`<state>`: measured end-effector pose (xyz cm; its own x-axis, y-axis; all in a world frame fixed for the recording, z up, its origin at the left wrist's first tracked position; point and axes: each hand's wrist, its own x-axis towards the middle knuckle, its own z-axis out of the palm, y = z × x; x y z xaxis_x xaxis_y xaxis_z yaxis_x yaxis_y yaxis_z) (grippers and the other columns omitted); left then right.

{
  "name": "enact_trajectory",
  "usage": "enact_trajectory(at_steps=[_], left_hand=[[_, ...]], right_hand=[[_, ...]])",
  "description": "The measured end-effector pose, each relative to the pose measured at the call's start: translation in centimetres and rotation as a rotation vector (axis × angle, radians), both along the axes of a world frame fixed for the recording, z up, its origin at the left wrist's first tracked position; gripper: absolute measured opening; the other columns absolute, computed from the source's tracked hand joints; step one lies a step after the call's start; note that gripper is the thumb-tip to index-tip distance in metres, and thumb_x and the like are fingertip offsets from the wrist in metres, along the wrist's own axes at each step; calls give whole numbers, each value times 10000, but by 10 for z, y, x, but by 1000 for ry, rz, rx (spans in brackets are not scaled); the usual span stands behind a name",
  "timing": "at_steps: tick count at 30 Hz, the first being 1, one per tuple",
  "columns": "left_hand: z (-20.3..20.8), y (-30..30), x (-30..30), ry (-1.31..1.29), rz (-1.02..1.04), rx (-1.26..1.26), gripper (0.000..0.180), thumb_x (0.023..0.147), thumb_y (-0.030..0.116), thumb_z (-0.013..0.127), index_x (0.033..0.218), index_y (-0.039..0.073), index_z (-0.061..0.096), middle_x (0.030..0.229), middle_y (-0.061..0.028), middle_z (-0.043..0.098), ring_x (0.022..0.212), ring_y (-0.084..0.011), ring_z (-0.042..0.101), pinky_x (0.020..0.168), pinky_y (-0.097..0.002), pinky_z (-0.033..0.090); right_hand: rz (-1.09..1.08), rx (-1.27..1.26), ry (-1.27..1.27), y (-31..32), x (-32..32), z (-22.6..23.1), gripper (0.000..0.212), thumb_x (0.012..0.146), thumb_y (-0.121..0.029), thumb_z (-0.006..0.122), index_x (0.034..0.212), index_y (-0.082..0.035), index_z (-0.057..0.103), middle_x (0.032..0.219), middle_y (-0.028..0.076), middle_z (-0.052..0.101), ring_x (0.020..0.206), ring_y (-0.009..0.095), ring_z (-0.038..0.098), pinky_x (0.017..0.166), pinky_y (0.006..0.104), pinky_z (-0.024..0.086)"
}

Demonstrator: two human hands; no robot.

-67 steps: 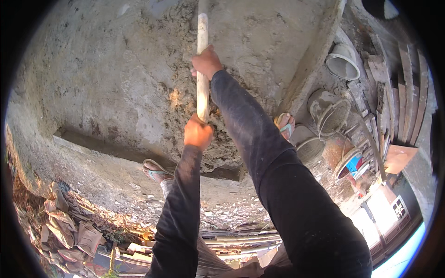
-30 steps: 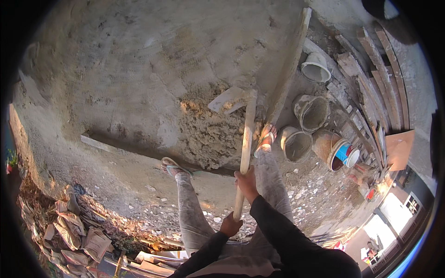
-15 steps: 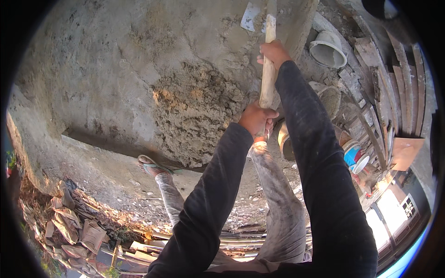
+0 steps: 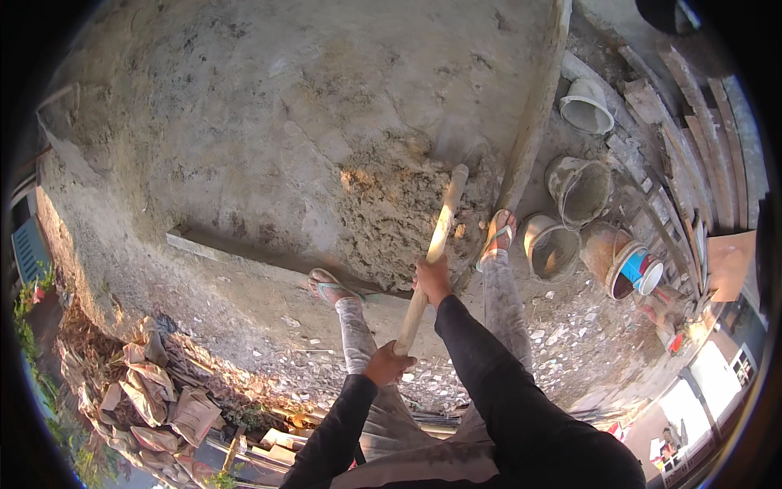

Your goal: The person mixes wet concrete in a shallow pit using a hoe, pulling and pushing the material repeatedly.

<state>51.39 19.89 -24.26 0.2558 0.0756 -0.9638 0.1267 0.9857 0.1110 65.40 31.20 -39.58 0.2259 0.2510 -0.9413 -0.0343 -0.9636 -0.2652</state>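
Both my hands are closed round the pale wooden handle of a hoe, which slants up and to the right. My left hand grips its near end, in front of my legs. Farther up the handle, my right hand is wrapped round it. The handle's far end lies over a heap of wet, lumpy mortar; the blade does not show there. The heap rests on a grey, cement-smeared floor. My feet in flip-flops stand at its near edge, one on each side of the handle.
A board edges the mixing area nearby, and another board bounds its right side. Several buckets stand right of that, beside stacked planks. Crumpled paper sacks lie at the lower left. A blue-and-white container sits in one bucket.
Both hands have drawn the hoe back toward me, from the far right down to the heap. Its pale blade, visible before, is out of sight. The view has shifted too.
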Motion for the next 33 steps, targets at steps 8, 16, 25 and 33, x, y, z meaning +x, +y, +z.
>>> enact_trajectory(at_steps=[8,16,25,33], left_hand=[[-14,-155,-120,353,-769,430,287,761,285,738,994,149,640,851,-179,703,845,-411,674,722,-521,541],[63,-162,-151,308,-746,351,208,780,237,719,947,139,643,821,-186,689,827,-413,672,714,-517,531],[-20,-66,96,391,-254,386,370,780,248,717,1044,6,622,822,-270,670,797,-421,681,690,-474,551],[-91,124,221,-58,168,236,330,860,186,726,1058,-14,554,654,-28,556,449,-107,516,398,-287,455]], right_hand=[[-363,56,119,-128,-78,61,254,864,-52,615,1019,-62,415,786,81,538,628,201,595,559,381,559],[-549,-12,344,-142,-66,155,178,862,-56,663,853,-72,486,787,72,530,674,203,563,655,438,575],[-98,33,147,-6,58,1,319,925,-263,667,1080,-76,459,698,21,524,518,133,539,449,303,486],[106,413,-1,211,201,-29,393,892,-136,621,1149,61,399,872,144,576,640,198,628,558,351,589]])
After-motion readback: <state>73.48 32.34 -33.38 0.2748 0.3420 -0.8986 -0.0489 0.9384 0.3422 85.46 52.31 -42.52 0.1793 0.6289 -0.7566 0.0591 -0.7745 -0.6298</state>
